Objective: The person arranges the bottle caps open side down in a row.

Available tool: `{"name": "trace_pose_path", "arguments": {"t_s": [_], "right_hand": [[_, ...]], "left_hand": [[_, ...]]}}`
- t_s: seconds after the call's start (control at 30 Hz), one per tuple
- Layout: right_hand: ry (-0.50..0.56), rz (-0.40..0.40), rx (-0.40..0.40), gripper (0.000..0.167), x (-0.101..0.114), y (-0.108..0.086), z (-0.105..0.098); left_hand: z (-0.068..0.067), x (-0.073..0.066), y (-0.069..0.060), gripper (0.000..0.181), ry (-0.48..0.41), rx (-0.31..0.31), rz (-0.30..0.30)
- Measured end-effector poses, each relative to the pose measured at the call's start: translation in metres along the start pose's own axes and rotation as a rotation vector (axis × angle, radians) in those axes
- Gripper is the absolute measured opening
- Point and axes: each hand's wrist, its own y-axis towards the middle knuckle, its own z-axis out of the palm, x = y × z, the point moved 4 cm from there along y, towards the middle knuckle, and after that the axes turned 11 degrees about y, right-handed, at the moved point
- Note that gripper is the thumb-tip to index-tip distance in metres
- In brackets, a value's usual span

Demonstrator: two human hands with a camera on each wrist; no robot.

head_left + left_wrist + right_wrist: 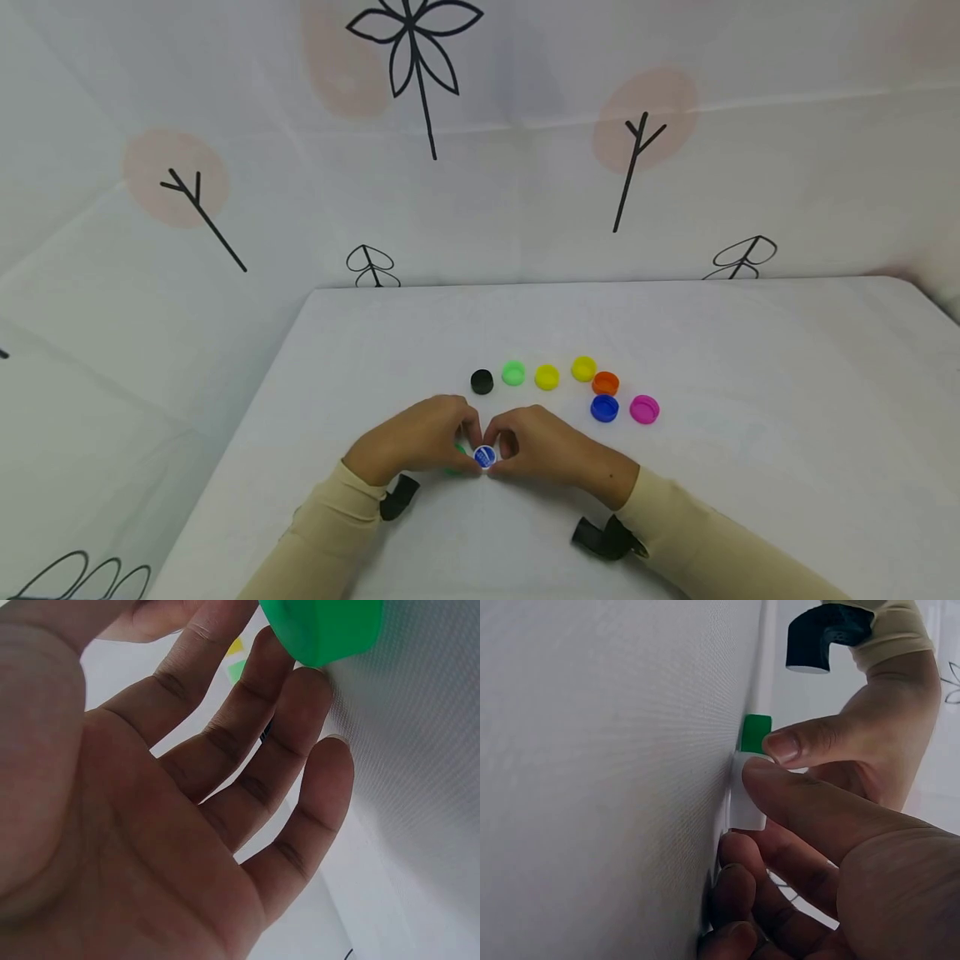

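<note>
Between the two hands is a white bottle cap with a blue printed top, standing on the white table. My left hand pinches it from the left with thumb and index finger. My right hand pinches it from the right; in the right wrist view its thumb lies against the cap's white side. A green bottle cap sits right beside the white one, partly hidden by the left hand in the head view. The left hand's remaining fingers are loosely bent near this green cap.
Beyond the hands lie several more bottle caps: a black cap, a light green cap, two yellow caps, an orange cap, a blue cap and a pink cap. A patterned cloth hangs behind the table.
</note>
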Motion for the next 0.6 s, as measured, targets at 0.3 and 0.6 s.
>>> {"name": "trace_pose_path", "arguments": {"t_s": [0.3, 0.6], "right_hand": [[0.006, 0.011, 0.0, 0.021, -0.0015, 0.0004, 0.0003], [0.004, -0.021, -0.002, 0.013, -0.0013, 0.0011, -0.0005]], "left_hand": [[0.0013, 0.002, -0.0003, 0.02, -0.016, 0.015, -0.037], [0.0009, 0.0035, 0.0004, 0.02, -0.022, 0.014, -0.037]]}}
